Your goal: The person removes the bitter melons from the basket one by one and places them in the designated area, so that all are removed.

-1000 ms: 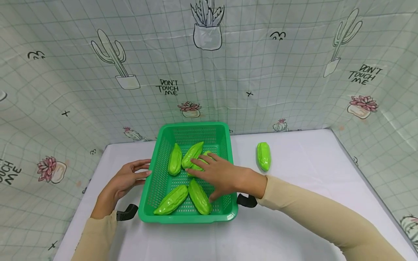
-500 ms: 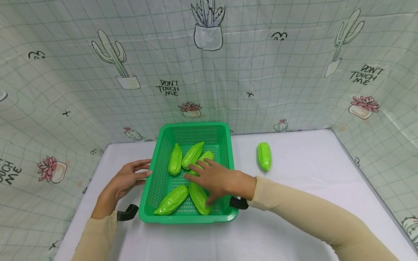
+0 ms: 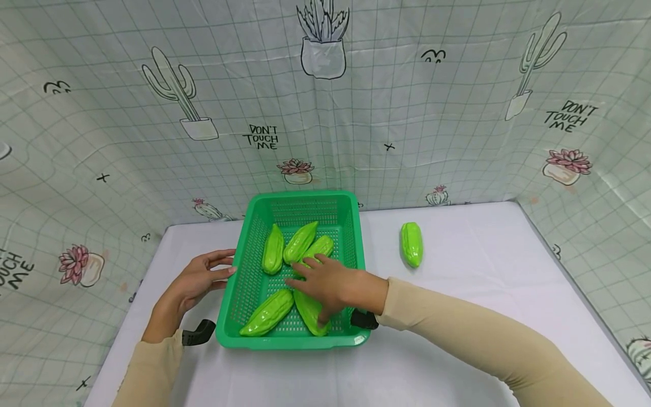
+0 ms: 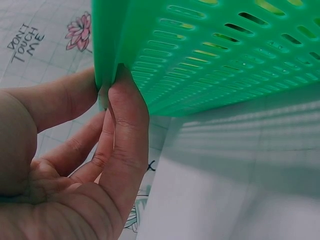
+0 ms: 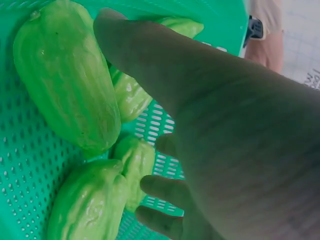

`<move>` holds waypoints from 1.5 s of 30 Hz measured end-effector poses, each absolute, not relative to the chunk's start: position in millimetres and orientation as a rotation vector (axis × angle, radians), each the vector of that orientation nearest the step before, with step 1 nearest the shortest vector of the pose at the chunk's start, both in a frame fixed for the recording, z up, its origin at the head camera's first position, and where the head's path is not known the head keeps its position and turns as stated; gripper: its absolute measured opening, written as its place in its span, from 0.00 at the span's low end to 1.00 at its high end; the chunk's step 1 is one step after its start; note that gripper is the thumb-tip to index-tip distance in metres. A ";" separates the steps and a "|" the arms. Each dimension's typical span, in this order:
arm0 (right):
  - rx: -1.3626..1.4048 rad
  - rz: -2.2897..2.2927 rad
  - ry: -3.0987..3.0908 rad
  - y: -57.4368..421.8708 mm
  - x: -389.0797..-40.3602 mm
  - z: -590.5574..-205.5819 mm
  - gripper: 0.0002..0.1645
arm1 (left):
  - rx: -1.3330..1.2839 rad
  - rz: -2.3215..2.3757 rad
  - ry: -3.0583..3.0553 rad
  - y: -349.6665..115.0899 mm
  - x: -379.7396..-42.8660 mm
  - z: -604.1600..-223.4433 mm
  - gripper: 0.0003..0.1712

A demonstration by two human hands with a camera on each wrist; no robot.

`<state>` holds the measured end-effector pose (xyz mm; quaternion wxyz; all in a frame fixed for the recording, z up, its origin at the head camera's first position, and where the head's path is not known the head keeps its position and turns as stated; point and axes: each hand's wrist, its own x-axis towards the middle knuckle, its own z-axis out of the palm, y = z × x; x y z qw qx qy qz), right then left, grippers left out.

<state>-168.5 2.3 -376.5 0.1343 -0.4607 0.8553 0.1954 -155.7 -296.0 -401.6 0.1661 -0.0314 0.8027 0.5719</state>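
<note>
A green plastic basket (image 3: 292,341) holds several glossy, ridged bitter melons. My left hand (image 3: 200,277) pinches its left rim, thumb and index finger (image 4: 129,125) meeting at the lip in the left wrist view. Inside, my right hand (image 3: 333,288) spreads over the front-right bitter melon (image 3: 308,310), covering its upper end. In the right wrist view the thumb (image 5: 112,35) lies along a large bitter melon (image 5: 65,75), while the other fingers stay spread and straight. Another bitter melon (image 3: 268,312) lies at front left; one at the back (image 3: 321,246) is partly behind my right fingers.
One more bitter melon (image 3: 411,244) lies on the white tabletop (image 3: 458,243), right of the basket. A printed grid curtain (image 3: 356,113) rises behind and along both sides. Black camera mounts (image 3: 199,332) sit at the wrists, the right one overlapping the basket's right rim.
My right hand has drifted slightly left and toward me, from the back-right melon onto the front-right one. The left hand and basket stay put.
</note>
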 end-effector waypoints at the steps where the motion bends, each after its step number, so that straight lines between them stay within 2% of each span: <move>1: -1.333 0.577 2.474 2.3 -167.9 -377.2 0.67 | -0.093 1.629 2.284 -295.9 -155.7 -401.6 0.37; 12: -1.255 0.623 2.414 1.0 -162.8 -378.6 0.64 | -0.092 1.653 2.268 -295.3 -157.0 -401.9 0.37; 45: -1.182 0.614 2.359 -10.5 -165.5 -388.2 0.68 | -0.099 1.636 2.285 -295.8 -155.0 -402.8 0.37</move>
